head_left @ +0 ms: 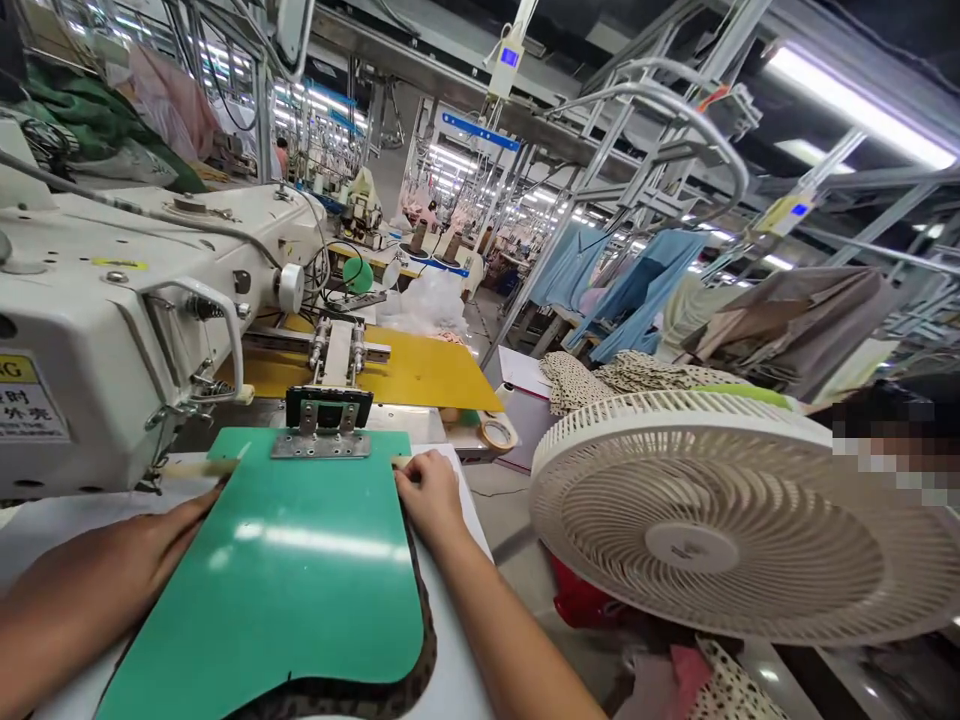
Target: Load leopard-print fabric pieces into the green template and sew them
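Observation:
A green template plate lies flat in front of me, with the edge of a dark patterned fabric showing under its right and lower sides. My left hand lies low along the plate's left side, fingers stretched to its edge, the tips partly hidden. At the upper right corner, my right hand is closed, its fingers curled and pinching at the fabric's edge. Close to both hands, a beige strip sticks out at the plate's sides. A metal clamp bracket sits on the plate's top edge.
A white sewing machine head stands at the left. Behind the bracket is a yellow board with a roll of tape near its corner. A large white fan fills the right side. Cloth pieces hang from rails beyond.

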Available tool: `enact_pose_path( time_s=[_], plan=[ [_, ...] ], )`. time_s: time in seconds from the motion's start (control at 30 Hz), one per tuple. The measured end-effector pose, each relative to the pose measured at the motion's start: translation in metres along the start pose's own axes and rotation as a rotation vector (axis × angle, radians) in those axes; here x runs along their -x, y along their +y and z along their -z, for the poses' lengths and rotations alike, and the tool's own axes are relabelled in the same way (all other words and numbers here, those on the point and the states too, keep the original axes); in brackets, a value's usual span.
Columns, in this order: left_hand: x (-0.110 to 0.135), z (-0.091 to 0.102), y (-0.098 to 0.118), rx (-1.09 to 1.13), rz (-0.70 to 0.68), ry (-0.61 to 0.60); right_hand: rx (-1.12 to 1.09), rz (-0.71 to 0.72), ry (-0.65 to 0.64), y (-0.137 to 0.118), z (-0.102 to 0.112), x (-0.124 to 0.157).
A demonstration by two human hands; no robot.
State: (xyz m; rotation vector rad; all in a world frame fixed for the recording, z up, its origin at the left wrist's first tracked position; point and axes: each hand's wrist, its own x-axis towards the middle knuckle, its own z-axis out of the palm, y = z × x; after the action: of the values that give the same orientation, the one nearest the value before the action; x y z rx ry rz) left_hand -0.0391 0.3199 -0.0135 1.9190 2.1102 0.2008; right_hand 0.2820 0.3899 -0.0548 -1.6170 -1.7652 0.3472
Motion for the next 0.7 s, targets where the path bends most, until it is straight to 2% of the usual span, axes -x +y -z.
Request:
enact_pose_path(
  time_s=[0.1,0.23,0.47,0.7],
  plan=[
    [0.009,0.012,0.017,-0.13,0.048,-0.099,-0.017,0.007,-0.012,0.001,0.001,-0.001],
    [0.016,0.013,0.021,-0.156,-0.016,-0.032,-0.078,0.04,-0.02,0.007,0.002,-0.002],
    [0.012,0.008,0.015,-0.169,0.0,-0.007,-0.158,0.089,-0.006,0.018,-0.003,-0.005],
    [0.018,0.006,0.015,-0.141,-0.078,0.051,-0.174,0.085,-0.016,0.015,-0.004,-0.002]
  ],
)
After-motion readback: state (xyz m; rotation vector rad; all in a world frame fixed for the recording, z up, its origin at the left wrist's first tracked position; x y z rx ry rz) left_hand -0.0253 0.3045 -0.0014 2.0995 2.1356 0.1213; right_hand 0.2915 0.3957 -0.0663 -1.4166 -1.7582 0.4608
